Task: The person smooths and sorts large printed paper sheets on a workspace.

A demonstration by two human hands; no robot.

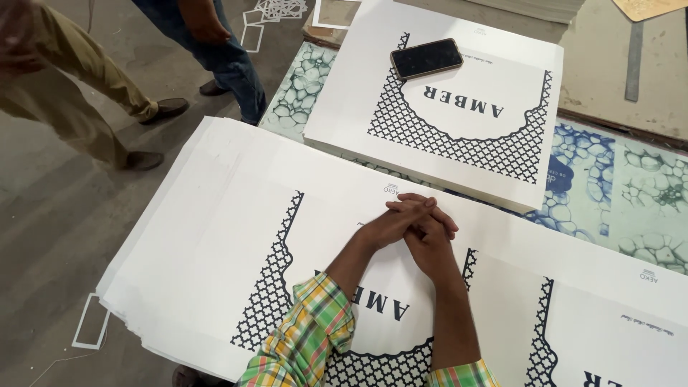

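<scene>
Your left hand [390,226] and right hand [430,233] are clasped together, holding nothing, resting on the printed sheet stack [215,236] at 6 o'clock. Leaning weight could skew the sheets; phone [426,58] at 12 could slide.

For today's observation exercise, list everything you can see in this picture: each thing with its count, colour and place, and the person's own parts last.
Large printed sheets: one fanned stack, white with dark lattice pattern, on the table nearest the camera.
Smaller printed stack: one, white with dark lattice, further back.
Phone: one, black with gold edge, lying on the smaller stack.
Patterned sheets: green and blue bubble print, under the stacks.
Paper offcuts: a few, white, on the grey floor.
Other people: two, legs only, upper left.
Left hand and right hand: clasped together, resting on the large sheets; plaid sleeves.
</scene>
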